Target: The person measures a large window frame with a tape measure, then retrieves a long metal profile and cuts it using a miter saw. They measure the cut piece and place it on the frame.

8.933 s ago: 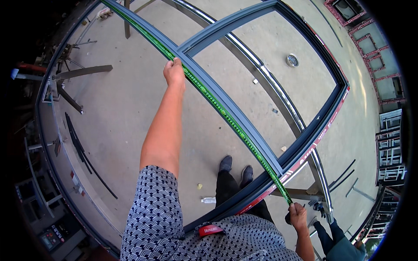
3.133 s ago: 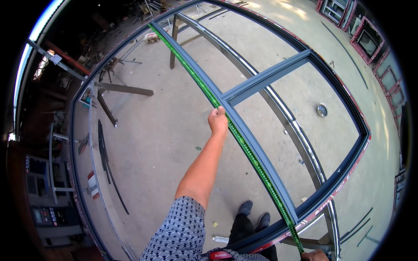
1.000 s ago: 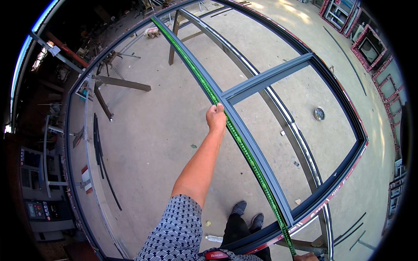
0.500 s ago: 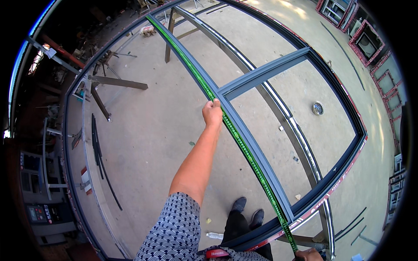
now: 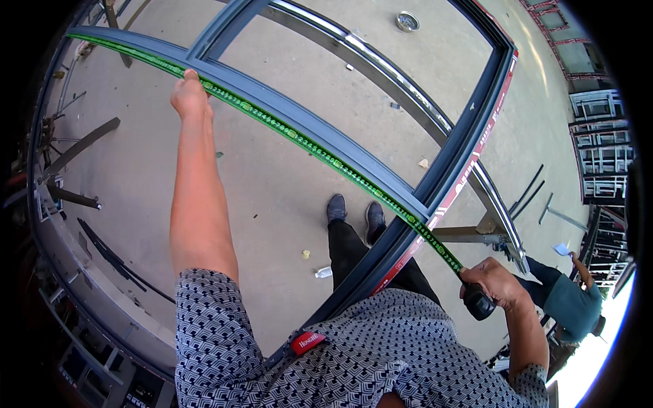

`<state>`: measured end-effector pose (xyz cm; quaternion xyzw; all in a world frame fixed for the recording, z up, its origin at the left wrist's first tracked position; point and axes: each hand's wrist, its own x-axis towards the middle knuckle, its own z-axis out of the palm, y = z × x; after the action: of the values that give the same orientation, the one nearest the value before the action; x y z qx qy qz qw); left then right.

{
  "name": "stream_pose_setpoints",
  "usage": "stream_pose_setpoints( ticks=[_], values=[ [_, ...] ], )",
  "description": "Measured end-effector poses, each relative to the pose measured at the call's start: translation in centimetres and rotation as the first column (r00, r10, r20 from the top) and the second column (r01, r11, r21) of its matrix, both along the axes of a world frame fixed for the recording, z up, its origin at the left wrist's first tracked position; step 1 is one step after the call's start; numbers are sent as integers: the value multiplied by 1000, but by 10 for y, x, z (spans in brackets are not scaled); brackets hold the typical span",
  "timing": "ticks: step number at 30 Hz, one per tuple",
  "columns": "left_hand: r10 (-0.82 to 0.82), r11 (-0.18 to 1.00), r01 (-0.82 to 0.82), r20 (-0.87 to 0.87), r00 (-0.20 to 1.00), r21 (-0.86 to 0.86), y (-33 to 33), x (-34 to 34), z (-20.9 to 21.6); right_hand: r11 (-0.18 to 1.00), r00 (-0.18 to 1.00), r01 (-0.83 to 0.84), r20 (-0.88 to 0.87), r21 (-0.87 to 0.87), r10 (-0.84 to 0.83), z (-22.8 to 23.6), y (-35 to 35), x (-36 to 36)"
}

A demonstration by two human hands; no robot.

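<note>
here — two hands (image 5: 190,95) on one tape measure (image 5: 292,132)

Tape measure (image 5: 292,134): long green blade, dark markings, drawn out, slanting along near edge of blue-grey crossbar (image 5: 323,132). Black rounded case (image 5: 479,304) at lower right end, past frame's edge. Frame (image 5: 471,126): large, dark, red-and-white strip outside, second bar joining crossbar.

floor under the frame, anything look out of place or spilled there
A bottle lies on its side near the shoes, with a yellowish lump nearby; both look like stray litter on the floor. No spill stands out.
</note>
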<state>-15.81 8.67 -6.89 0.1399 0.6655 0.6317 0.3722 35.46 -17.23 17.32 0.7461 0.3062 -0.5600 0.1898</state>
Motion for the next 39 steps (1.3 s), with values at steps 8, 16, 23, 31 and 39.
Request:
stream_pose_setpoints(
  ticks=[8,16,23,31,39],
  values=[
    [22,998,-24,38,999,51,9,-50,-31,952,951,-304,-72,-41,301,11,21,-12],
    [-71,997,70,27,997,26,27,-85,-65,950,960,-265,43,-166,275,13,35,-16],
    [-108,994,108,3,994,30,32,-94,-65,820,838,-508,66,-263,541,16,60,-28],
    [-165,983,163,18,986,90,35,-107,-72,717,741,-663,-49,-216,670,13,64,-25],
    [-251,959,239,68,965,152,43,-127,-85,885,898,-422,38,-198,437,10,52,-19]
  ],
)
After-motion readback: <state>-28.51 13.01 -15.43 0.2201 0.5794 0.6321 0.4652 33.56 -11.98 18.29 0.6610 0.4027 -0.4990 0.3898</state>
